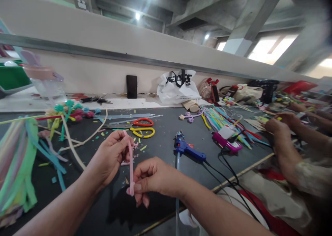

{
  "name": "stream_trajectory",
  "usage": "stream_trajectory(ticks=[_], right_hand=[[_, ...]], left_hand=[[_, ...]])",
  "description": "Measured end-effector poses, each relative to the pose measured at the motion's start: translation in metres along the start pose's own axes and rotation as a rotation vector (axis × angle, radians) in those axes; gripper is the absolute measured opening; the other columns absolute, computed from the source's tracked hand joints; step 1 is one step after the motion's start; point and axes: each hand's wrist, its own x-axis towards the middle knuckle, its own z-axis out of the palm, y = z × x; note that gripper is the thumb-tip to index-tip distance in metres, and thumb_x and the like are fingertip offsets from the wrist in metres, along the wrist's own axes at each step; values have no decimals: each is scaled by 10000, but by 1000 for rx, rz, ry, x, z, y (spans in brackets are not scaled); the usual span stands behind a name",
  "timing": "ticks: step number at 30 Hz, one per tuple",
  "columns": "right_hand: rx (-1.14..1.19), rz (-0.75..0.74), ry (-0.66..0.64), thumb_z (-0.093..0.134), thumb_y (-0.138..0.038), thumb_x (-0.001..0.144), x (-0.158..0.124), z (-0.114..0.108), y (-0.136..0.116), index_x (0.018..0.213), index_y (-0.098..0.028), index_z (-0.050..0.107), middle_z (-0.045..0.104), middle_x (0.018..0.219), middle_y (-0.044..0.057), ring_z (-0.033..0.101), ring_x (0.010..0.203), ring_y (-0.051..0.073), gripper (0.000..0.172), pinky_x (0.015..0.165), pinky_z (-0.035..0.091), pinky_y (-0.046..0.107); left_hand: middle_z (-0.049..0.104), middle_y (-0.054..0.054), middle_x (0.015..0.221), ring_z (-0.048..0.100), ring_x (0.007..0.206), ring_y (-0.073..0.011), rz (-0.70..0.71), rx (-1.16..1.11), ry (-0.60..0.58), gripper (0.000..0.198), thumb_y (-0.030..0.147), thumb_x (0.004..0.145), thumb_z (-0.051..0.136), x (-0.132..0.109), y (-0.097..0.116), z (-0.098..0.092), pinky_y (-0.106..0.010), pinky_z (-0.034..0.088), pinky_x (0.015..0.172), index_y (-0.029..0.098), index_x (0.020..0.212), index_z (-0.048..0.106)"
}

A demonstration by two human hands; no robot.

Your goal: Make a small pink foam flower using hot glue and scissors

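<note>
A pink pipe cleaner (131, 163) is stretched between my two hands above the dark table. My left hand (110, 156) pinches its upper end. At the lower end, where the strip is curled into a small loop, my right hand (153, 180) grips it between thumb and fingers. Beyond my left hand lie scissors with yellow handles (143, 132) and scissors with red handles (143, 122). A blue glue gun (190, 151) rests to the right of my hands, a clear glue stick in its back. Small pink and green scraps are scattered behind my hands.
A bundle of pastel pipe cleaners (19, 166) hangs at the left, near finished flowers (70, 109). More strips (220, 118) lie at right beside a purple glue gun (228, 142) and black cables. A phone (131, 86) and a white bag (178, 87) stand behind. Another person's hands (280, 123) work at far right.
</note>
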Motion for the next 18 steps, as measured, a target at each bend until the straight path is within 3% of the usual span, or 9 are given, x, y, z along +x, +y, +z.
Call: stream_trajectory(ticks=[8, 13, 16, 18], right_hand=[[117, 48, -88, 716, -308, 664, 0, 3, 7, 741, -100, 641, 613, 550, -30, 557, 446, 57, 233, 469, 438, 156], [270, -70, -42, 731, -283, 670, 5, 1, 10, 712, -112, 593, 589, 555, -45, 448, 396, 26, 224, 591, 532, 285], [347, -118, -37, 717, -271, 699, 5, -1, 7, 732, -117, 574, 566, 580, -47, 424, 415, 24, 213, 612, 536, 300], [363, -129, -30, 710, -261, 711, 4, -3, 4, 738, -120, 560, 558, 591, -49, 416, 421, 22, 208, 616, 532, 294]], left_hand=[[595, 43, 595, 467, 417, -50, -11, -5, 33, 172, 254, 710, 652, 2, -6, -7, -152, 370, 406, 172, 733, 502], [532, 58, 567, 436, 416, -43, 8, -83, 72, 183, 260, 718, 656, 6, -5, -10, -148, 369, 407, 161, 705, 503], [552, 29, 669, 449, 470, -47, -12, -72, -31, 214, 331, 765, 617, 6, -4, -7, -160, 396, 451, 155, 868, 552], [562, 12, 802, 468, 516, -51, 59, 3, 4, 359, 342, 774, 604, 7, -5, -7, -176, 427, 503, 193, 1086, 508]])
